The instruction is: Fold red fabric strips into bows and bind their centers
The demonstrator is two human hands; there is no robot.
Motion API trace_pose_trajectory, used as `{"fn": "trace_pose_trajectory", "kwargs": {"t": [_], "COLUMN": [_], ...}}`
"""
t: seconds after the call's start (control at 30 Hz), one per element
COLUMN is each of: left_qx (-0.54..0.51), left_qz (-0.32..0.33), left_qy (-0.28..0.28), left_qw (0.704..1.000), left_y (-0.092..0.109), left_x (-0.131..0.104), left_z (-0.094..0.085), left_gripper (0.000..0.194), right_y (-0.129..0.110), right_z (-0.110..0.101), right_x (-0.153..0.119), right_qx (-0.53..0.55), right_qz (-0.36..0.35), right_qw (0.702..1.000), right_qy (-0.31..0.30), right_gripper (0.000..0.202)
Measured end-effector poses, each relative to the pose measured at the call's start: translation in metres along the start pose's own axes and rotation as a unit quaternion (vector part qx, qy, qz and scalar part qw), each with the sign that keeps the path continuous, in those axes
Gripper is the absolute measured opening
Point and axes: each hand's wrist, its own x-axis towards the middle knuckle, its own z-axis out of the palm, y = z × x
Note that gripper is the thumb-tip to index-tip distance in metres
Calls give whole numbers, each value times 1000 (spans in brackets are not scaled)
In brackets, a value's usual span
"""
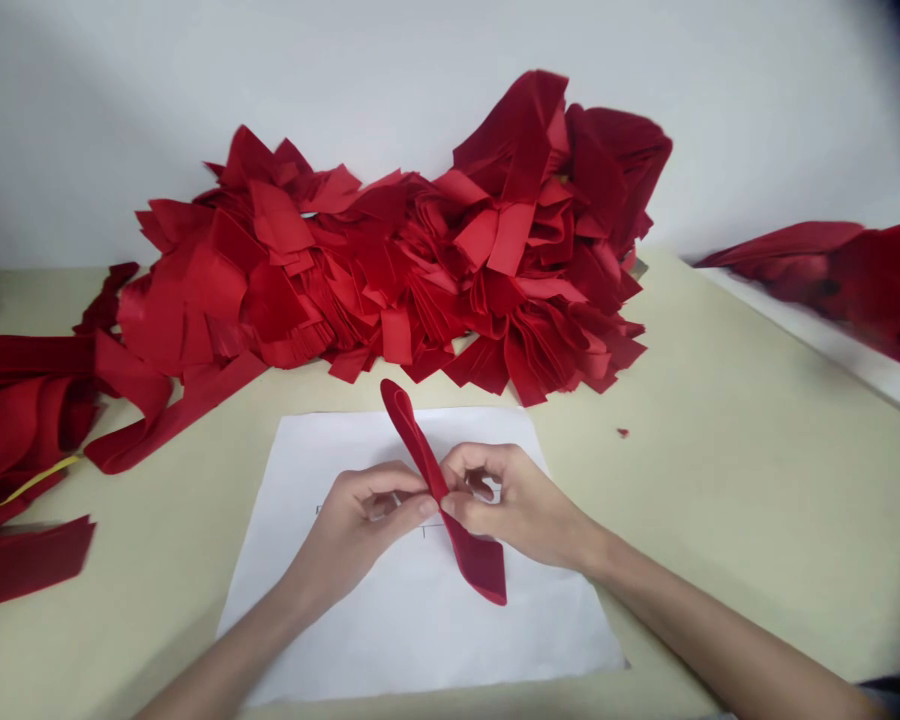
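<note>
Pinching 1 red strip (481, 566), grips closed: left hand (361, 512), right hand (523, 502).

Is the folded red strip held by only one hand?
No, the left hand and right hand both pinch the folded red strip near its middle, over the white paper.

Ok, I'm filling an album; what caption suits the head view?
Left hand and right hand pinch a folded red strip over white paper, a red heap behind.

Rightmost red pile (881, 285) blurred, cut off
</note>
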Motion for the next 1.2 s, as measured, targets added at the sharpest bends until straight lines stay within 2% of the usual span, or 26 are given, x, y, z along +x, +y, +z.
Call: {"fn": "trace_pose_trajectory", "kwargs": {"t": [0.27, 0.63, 0.93, 1.2], "left_qx": [10, 17, 29, -30], "left_qz": [9, -19, 0, -8], "left_qy": [27, 68, 57, 27], "left_qw": [1000, 997, 998, 999], "left_y": [-2, -7, -6, -6], "left_x": [1, 1, 2, 2], "left_z": [-1, 0, -5, -4], "left_gripper": [12, 7, 10, 4], "right_y": [-1, -1, 2, 0], "right_z": [0, 2, -2, -1], "right_x": [2, 1, 1, 3], "right_qx": [20, 43, 105, 124], "right_qz": [14, 37, 54, 54], "right_qw": [1000, 998, 993, 991], "right_qy": [12, 2, -8, 2], "right_gripper": [6, 5, 11, 12]}}
